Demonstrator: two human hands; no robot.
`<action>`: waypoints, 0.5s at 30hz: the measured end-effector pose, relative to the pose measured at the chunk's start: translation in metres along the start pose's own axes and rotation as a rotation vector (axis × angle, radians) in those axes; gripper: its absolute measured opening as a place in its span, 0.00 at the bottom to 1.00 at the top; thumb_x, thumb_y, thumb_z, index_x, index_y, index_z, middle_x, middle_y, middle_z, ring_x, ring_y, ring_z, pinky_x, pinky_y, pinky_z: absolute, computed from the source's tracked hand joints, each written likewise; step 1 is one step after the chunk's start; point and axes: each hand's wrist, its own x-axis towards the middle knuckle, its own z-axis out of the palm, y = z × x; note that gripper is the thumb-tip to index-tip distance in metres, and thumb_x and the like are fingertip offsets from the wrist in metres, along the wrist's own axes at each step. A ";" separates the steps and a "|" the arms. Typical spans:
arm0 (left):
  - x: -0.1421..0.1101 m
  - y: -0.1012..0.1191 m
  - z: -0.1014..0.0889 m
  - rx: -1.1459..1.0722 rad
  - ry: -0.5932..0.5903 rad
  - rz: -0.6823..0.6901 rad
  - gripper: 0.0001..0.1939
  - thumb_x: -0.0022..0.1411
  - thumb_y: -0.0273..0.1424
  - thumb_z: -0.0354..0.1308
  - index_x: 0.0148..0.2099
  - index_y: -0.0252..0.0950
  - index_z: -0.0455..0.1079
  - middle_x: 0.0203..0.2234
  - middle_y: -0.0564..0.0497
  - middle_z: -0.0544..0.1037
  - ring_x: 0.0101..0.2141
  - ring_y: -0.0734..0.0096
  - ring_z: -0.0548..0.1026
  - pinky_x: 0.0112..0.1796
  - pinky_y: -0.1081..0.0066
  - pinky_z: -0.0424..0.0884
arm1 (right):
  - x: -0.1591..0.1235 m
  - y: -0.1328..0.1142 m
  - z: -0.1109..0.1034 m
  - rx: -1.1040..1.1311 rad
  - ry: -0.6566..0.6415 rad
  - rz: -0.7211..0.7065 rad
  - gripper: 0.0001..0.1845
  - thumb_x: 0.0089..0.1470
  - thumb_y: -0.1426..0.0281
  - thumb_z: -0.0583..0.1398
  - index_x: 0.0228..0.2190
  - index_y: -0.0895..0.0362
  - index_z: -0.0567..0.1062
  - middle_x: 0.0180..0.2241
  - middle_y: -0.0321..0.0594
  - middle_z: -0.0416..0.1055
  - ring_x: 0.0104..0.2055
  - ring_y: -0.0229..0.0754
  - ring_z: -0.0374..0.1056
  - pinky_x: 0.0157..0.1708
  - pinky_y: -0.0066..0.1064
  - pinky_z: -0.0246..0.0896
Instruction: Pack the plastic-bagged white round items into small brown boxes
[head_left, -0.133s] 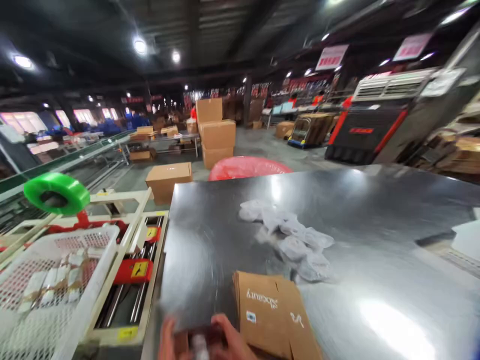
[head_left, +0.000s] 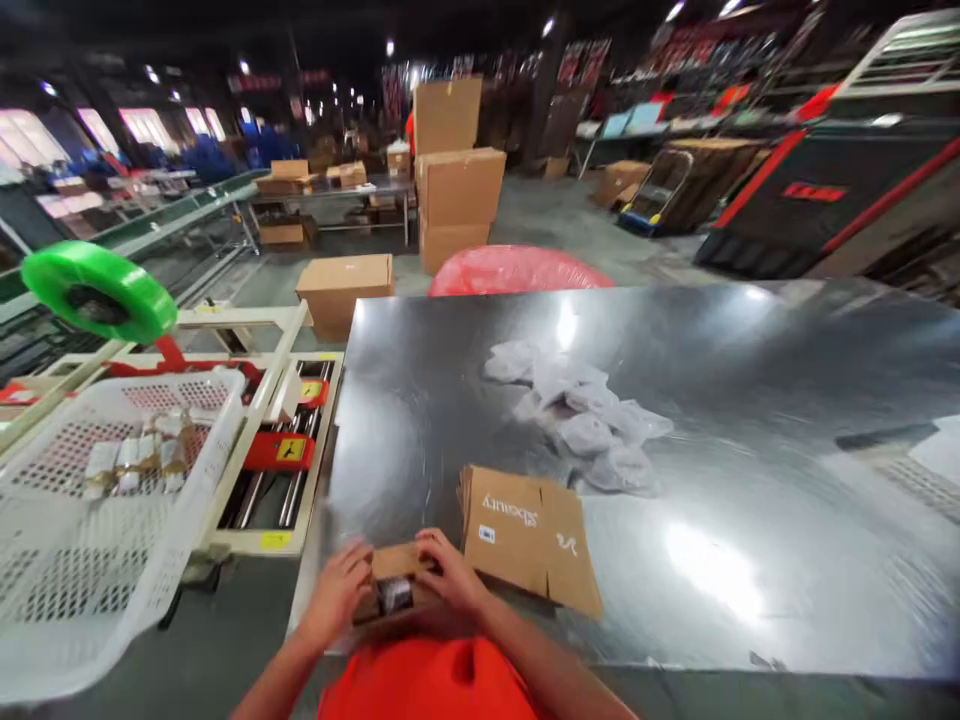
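A dim warehouse; I look down on a shiny grey metal surface point(head_left: 750, 420). At its near left edge, my left hand point(head_left: 335, 592) and right hand point(head_left: 450, 578) curl their fingers around a small brown cardboard box point(head_left: 395, 580) holding something dark. Flat brown cartons point(head_left: 529, 535) lie just beside. I'd judge steady pressure from both sides best.

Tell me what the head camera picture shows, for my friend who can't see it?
Both the left hand and the right hand hold a small cardboard box at the near edge of a shiny metal table. Beside it lie flat cardboard sheets and clear plastic bags; a white mesh basket sits left.
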 end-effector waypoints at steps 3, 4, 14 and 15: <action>-0.014 0.008 -0.013 0.047 -0.148 -0.007 0.33 0.61 0.42 0.65 0.66 0.40 0.70 0.73 0.41 0.63 0.75 0.44 0.52 0.73 0.40 0.44 | 0.003 0.008 0.002 0.041 -0.045 0.010 0.15 0.49 0.56 0.63 0.34 0.52 0.70 0.53 0.49 0.69 0.59 0.56 0.67 0.62 0.48 0.60; -0.013 0.012 -0.016 0.045 -0.150 -0.042 0.37 0.60 0.43 0.66 0.69 0.38 0.66 0.72 0.37 0.64 0.74 0.42 0.55 0.72 0.38 0.45 | 0.005 0.008 0.001 0.061 -0.036 0.012 0.17 0.51 0.52 0.61 0.33 0.52 0.70 0.51 0.49 0.70 0.59 0.57 0.66 0.63 0.49 0.59; 0.001 0.009 0.038 -0.555 0.264 -0.377 0.37 0.63 0.37 0.58 0.69 0.27 0.53 0.67 0.30 0.64 0.69 0.49 0.63 0.68 0.59 0.60 | -0.003 0.018 0.034 0.256 0.146 0.182 0.35 0.48 0.45 0.62 0.51 0.51 0.63 0.61 0.52 0.63 0.66 0.55 0.62 0.69 0.47 0.54; -0.002 0.009 0.041 -0.694 0.231 -0.431 0.40 0.64 0.39 0.57 0.72 0.30 0.48 0.69 0.31 0.62 0.68 0.50 0.64 0.67 0.57 0.63 | -0.004 0.019 0.037 0.293 0.160 0.220 0.42 0.47 0.43 0.62 0.56 0.51 0.59 0.63 0.53 0.61 0.65 0.54 0.62 0.69 0.47 0.54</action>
